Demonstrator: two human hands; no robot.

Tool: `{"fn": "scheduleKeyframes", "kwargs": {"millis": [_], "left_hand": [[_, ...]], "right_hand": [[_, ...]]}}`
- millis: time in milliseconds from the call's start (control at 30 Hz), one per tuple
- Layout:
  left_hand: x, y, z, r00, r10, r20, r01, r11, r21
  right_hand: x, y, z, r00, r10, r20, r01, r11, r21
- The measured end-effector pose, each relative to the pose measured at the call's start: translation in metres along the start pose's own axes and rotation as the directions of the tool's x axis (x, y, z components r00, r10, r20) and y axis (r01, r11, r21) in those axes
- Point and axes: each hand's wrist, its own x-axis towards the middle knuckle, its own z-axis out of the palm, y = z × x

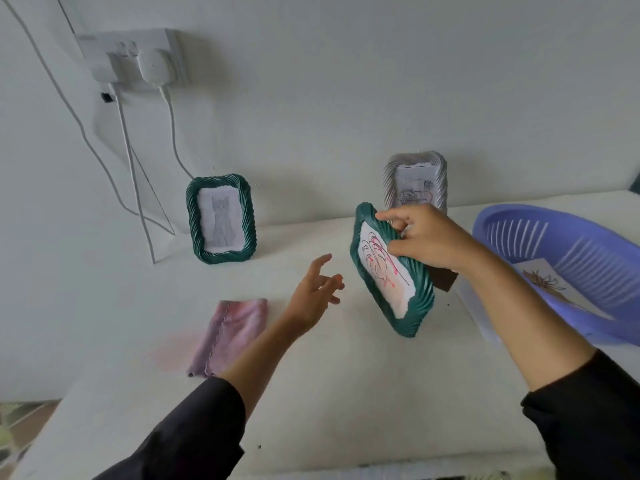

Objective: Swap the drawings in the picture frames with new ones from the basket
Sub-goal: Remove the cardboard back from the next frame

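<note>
plug (152,67): on the wall, far left, w/ white wires hanging down to the table (104,306). Not in the way.
cloth (230,336): pink, folded, flat on the table, just left of the left arm. Maybe for wiping, but that's a guess.
cat frame (221,220): green, stands up by the wall, leaning back a bit. Grey cat pic inside. No hand on it.
left hand (317,292): holds nothing. Fingers apart & a bit bent, reaching toward the held frame, near it but not touching. I think it comes to help, bc opening the back needs 2 hands.
held frame (391,271): green, w/ a red & black scribble pic inside. This looks like the one being worked on. Tilted, top leaning left, front facing us. Can't tell if its low corner sits on the table. A brown stand pokes out behind.
right hand (426,237): grips the held frame at its top right edge. Thumb on the front, fingers curled behind, pointer finger sticking out.
grey frame (415,181): stands by the wall, behind the right hand, which hides its low part. Rose pic inside.
basket (554,258): purple, far right. A new drawing (550,285) lies inside.
in the way: the right arm crosses in front of the basket, so a hand must let go to get the drawing.
</note>
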Motion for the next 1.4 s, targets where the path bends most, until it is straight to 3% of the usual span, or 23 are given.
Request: {"fn": "scheduleKeyframes", "kwargs": {"millis": [67, 167, 333, 433, 533, 700, 867, 1000, 1100, 1233, 1400], "left_hand": [[-0.006, 0.012, 0.004, 1.000, 0.008, -0.009, -0.009, 0.994, -0.105], [-0.012, 0.031, 0.011, 0.998, -0.035, -0.042, 0.021, 0.954, -0.298], [-0.015, 0.043, 0.022, 0.981, -0.134, -0.143, 0.063, 0.905, -0.422], [-0.018, 0.035, 0.023, 0.959, -0.176, -0.220, 0.093, 0.935, -0.342], [-0.019, 0.016, 0.026, 0.946, -0.231, -0.228, 0.164, 0.946, -0.280], [-0.025, -0.001, 0.038, 0.939, -0.222, -0.263, 0.210, 0.975, -0.072], [-0.024, -0.016, 0.048, 0.933, -0.190, -0.305, 0.254, 0.948, 0.189], [-0.020, -0.020, 0.048, 0.945, -0.156, -0.289, 0.265, 0.881, 0.392], [-0.016, -0.020, 0.041, 0.930, -0.151, -0.336, 0.296, 0.849, 0.437], [0.000, -0.025, 0.026, 0.935, -0.098, -0.340, 0.252, 0.859, 0.446], [0.021, -0.025, 0.017, 0.970, -0.069, -0.235, 0.172, 0.875, 0.453]], "right_hand": [[-0.004, -0.012, 0.004, 0.996, 0.029, 0.087, -0.014, 0.985, -0.170], [-0.008, -0.024, 0.020, 0.977, 0.094, 0.189, -0.039, 0.961, -0.275], [-0.012, -0.031, 0.042, 0.961, 0.074, 0.268, -0.041, 0.991, -0.128], [-0.013, -0.022, 0.038, 0.983, 0.074, 0.168, -0.078, 0.997, 0.019], [-0.016, -0.002, 0.035, 0.996, 0.064, 0.061, -0.062, 0.997, -0.039], [-0.031, 0.039, 0.060, 0.944, 0.194, 0.265, -0.153, 0.974, -0.167], [-0.034, 0.065, 0.076, 0.950, 0.213, 0.228, -0.184, 0.973, -0.141], [-0.026, 0.074, 0.074, 0.941, 0.183, 0.286, -0.143, 0.978, -0.154], [-0.015, 0.081, 0.065, 0.954, 0.163, 0.251, -0.149, 0.986, -0.075], [0.004, 0.094, 0.058, 0.984, 0.175, 0.037, -0.172, 0.981, -0.088], [0.021, 0.108, 0.058, 0.981, 0.151, 0.120, -0.122, 0.968, -0.221]]}}
